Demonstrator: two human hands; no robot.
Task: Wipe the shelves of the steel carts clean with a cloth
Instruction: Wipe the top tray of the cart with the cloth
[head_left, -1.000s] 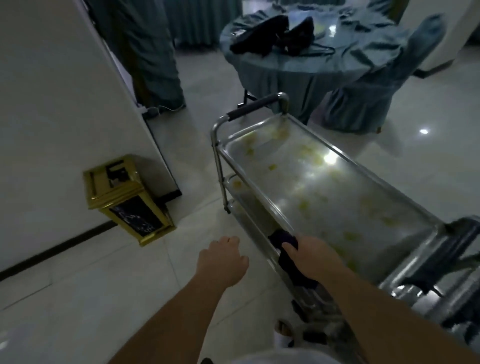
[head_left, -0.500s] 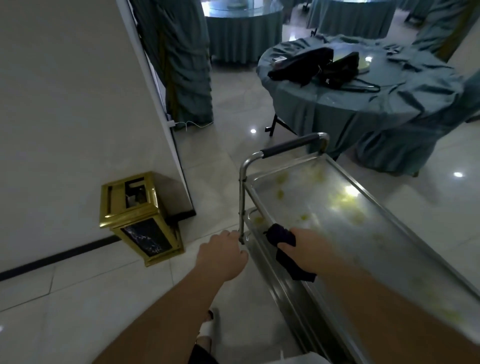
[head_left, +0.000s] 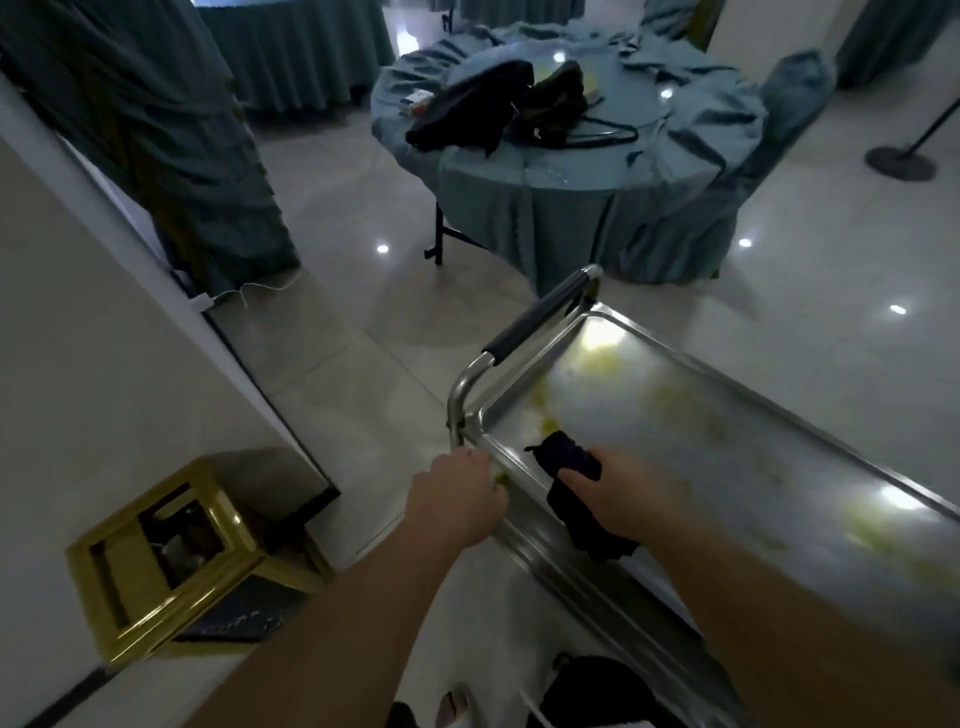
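A steel cart (head_left: 524, 543) stands at the lower right, its top shelf smeared with yellowish stains. My right hand (head_left: 631, 493) grips a dark cloth (head_left: 571, 475) and holds it on the shelf near the front left corner. My left hand (head_left: 457, 499) is at the shelf's near rim, just below the cart's left upright post; its fingers curl at the rim. The black-padded push handle (head_left: 540, 317) rises at the cart's far end. Lower shelves are hidden.
A gold-framed bin (head_left: 171, 561) sits on the floor by the white wall at lower left. A round table with teal cloth (head_left: 561, 197) and black bags stands beyond the cart. A draped chair is at right, a stanchion base (head_left: 901, 161) farther right.
The view has lifted and shifted. My right hand slid the cloth along the shelf toward the handle end. My left hand moved from free air onto the cart's near rim.
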